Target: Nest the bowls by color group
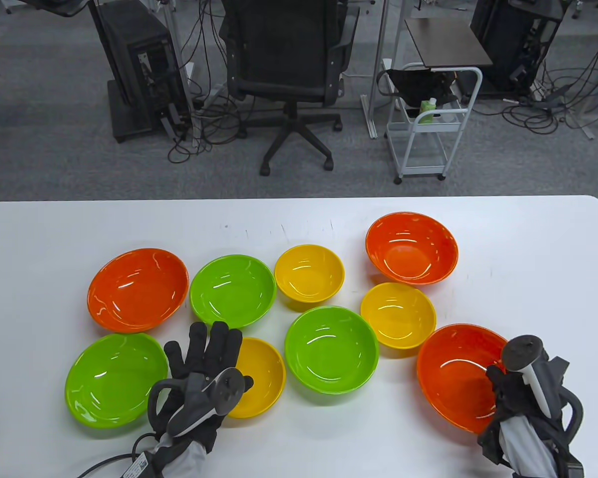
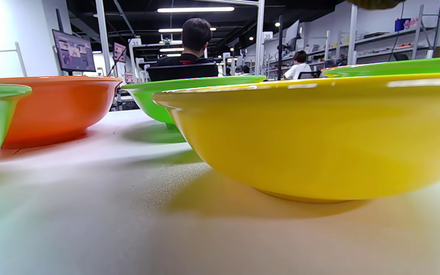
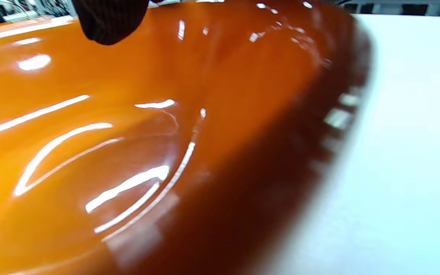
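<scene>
Hanging sign [image 2: 267, 35], behind the yellow bowl [image 2: 319, 133], left wrist view: reads "30".
Second sign [image 2: 134, 41], left of the "30" sign: number, looks like "31"; not certain.
Monitor [image 2: 74, 51], further left of the "30" sign: lit screen, content too small to read.
Cable label [image 1: 138, 465], table view, at the wrist: print unreadable.
Bowls, table view: no markings legible.

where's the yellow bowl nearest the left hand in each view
Table view: the yellow bowl sits low and left of centre, partly under the left hand.
Left wrist view: it fills the right half, close up.
Right wrist view: not in it.
Shared landmark: the orange bowl at the table's left, seen at the left of the left wrist view.
</scene>
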Tool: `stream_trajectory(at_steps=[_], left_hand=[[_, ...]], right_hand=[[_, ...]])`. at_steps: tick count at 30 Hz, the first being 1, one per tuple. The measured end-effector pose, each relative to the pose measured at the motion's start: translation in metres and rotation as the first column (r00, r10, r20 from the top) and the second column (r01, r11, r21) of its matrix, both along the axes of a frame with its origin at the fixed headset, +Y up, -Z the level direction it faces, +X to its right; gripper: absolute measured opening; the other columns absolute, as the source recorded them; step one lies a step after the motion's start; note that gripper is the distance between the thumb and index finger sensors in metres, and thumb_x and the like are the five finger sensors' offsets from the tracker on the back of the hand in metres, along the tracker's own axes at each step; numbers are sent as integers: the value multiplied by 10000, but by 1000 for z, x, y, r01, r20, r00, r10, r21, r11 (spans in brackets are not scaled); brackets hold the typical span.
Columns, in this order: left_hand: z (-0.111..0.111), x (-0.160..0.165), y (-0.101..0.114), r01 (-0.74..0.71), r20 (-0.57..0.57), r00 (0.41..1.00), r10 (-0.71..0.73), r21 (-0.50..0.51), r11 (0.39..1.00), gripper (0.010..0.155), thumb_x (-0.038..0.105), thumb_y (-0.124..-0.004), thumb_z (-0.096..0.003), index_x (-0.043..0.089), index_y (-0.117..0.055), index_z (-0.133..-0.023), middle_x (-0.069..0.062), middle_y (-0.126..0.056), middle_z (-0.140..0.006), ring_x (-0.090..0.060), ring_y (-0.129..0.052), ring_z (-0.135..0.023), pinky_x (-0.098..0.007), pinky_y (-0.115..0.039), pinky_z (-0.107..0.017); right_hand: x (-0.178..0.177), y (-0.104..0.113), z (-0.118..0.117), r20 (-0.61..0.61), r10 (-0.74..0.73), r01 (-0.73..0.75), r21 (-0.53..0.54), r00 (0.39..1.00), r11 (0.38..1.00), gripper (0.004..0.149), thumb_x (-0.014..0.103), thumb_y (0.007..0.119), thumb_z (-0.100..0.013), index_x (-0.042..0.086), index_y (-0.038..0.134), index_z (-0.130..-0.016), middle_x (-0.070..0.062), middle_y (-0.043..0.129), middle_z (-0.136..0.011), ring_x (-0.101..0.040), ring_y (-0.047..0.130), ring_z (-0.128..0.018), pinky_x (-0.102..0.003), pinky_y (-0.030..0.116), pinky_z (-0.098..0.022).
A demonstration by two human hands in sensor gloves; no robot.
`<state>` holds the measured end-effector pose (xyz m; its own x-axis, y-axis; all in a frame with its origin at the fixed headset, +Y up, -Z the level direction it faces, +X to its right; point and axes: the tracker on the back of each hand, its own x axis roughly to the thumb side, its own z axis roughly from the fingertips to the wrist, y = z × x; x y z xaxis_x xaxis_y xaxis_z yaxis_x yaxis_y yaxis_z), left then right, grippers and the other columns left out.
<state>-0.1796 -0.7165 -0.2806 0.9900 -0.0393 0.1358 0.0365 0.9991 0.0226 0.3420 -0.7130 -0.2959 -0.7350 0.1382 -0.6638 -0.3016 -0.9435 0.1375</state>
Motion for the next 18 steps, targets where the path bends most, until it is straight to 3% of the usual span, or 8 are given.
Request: stream_trajectory(at_steps=[6,8,18], left_hand=[[0,-1,0,0,-2,1000,0,1,1000,861,634,-623,-440,323,-209,-1128,-19,-183,-1242,-406,-166,-1137,-754,-240,-733],[0,-1,0,-1,-3,1000,1,0,1000,862,634,-624,-440,321,-209,-1128,-20,-184,-1241,-405,-167,-1137,-754,-242,-732],[-1,-1,-1,-2,-4,1000,2,0,1000,862,634,-624,-440,320,-209,-1128,-21,-183,-1241,-406,-165,-1137,-754,-242,-732]], right_hand=[[8,-9,-2,19,-98,99,-33,995,995,787,343,675,-559,332,90,-1085,-143,232,-1216,-399,687,-947,-589,607,-693],[10,-8,-2,10,-57,58,-41,998,997,779,312,671,-564,338,86,-1077,-127,285,-1211,-346,757,-898,-549,652,-674],[21,-9,-3,32,-106,104,60,994,993,743,152,693,-539,303,204,-1077,-70,641,-1071,-186,925,-653,-447,758,-588]])
